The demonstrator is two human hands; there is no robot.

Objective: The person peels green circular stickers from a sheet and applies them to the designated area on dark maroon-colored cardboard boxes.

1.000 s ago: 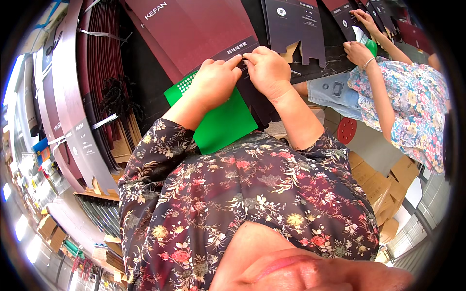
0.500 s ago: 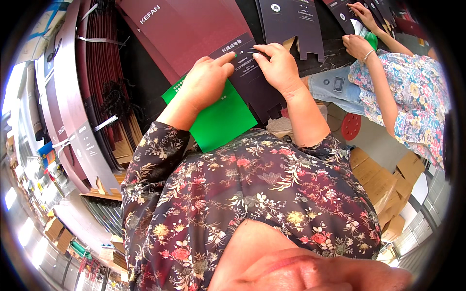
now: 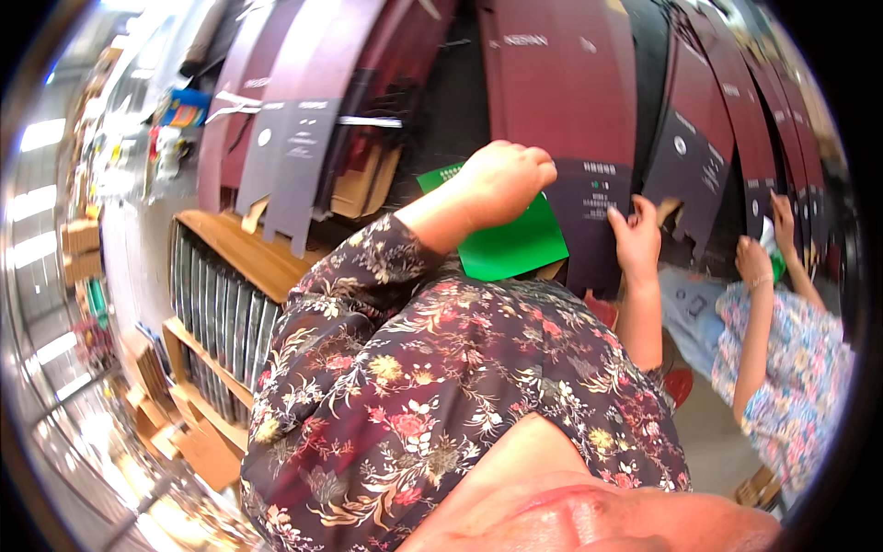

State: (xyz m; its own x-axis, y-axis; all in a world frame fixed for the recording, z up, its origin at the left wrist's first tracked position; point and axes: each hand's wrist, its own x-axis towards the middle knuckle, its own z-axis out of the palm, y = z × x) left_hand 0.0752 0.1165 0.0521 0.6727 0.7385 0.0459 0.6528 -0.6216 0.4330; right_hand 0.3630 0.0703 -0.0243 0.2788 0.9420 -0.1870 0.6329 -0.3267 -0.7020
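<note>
Left hand point(image 3: 501, 179) rests curled, knuckles up, on the dark maroon card sheet point(image 3: 570, 138) above a green sheet point(image 3: 510, 244); whether it grips, I cannot tell. Right hand point(image 3: 636, 235) pinches the card's lower edge, which could crease or slip if pulled unevenly.

Left hand point(image 3: 501, 179) fisted over green sheet point(image 3: 510, 244); right hand point(image 3: 636, 235) gripping dark printed carton flap point(image 3: 598, 216); co-worker's hands point(image 3: 754, 262) beside maroon cardboard blanks point(image 3: 561, 83).
</note>
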